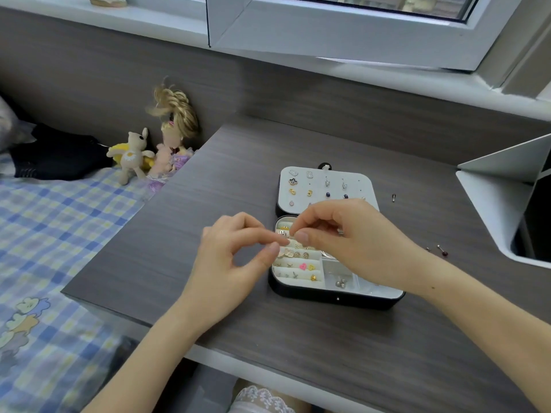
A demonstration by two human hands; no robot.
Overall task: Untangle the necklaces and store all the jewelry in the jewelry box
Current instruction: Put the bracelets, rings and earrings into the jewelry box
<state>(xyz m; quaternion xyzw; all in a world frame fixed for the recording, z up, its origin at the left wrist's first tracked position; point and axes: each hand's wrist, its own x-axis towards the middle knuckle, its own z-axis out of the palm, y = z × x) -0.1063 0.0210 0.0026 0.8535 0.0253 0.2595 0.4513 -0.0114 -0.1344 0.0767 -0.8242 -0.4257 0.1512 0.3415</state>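
Dark wood-grain tabletop (208, 189) under a window (357, 28), and the black jewelry box with white lining (337, 298) lies open on it. Our left hand (235, 251) and right hand (343, 234) meet fingertip to fingertip just above its padded rolls (298, 268), each grip nearly closed, thumb toward forefinger. We can't tell if either is pinching anything, it's way too tiny. The right hand hides part of the box.

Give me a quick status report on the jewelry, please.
Left hand, right hand: fingertips meeting over open jewelry box, what they pinch unclear. Loose studs on desk, right side. Nothing blocking.
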